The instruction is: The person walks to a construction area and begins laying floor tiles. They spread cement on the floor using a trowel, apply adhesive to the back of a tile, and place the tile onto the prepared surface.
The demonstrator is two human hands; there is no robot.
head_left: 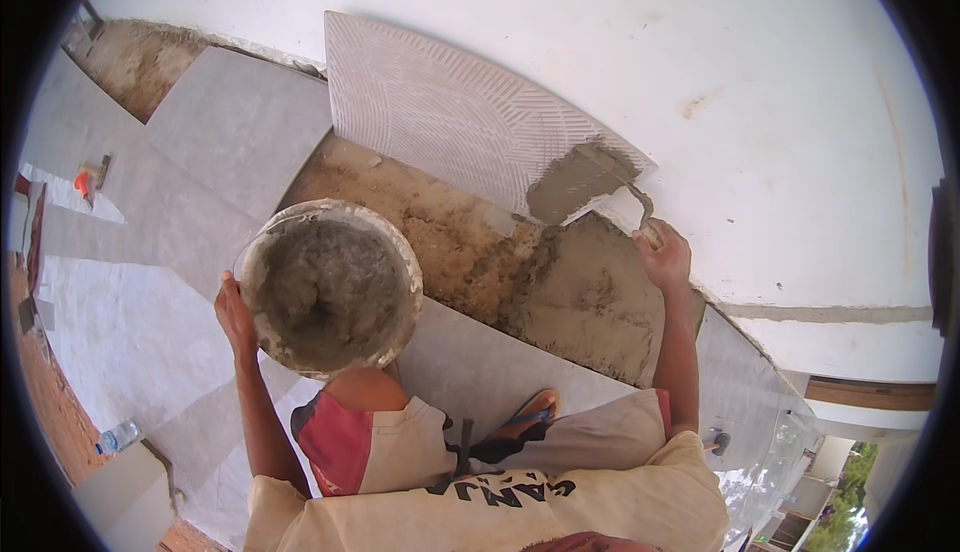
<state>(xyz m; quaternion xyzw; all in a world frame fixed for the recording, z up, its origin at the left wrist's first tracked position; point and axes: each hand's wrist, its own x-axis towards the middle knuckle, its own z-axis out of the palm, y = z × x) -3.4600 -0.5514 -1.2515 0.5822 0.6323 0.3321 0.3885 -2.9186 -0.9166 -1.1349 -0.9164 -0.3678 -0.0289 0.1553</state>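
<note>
My left hand (235, 317) is at the left side of a round bucket (412, 282), its fingers against the outer wall just below the rim. Wet grey mortar (330, 287) fills much of the bucket, with a hollow in the middle. In my right hand (665, 257) is the handle of a trowel (646, 204). Its blade, smeared with mortar, lies against the lower right corner of a large tile (430, 92). That tile leans on the white wall, ribbed back facing me, and a patch of mortar (565, 190) covers its corner.
Below the tile runs a strip of bare earth (420, 207), with spread mortar (590, 302) at its right end. Grey floor tiles (225, 117) lie to the left. An orange-handled tool (85, 184) and a plastic bottle (120, 438) are farther left. My sandalled foot (535, 412) rests on tile.
</note>
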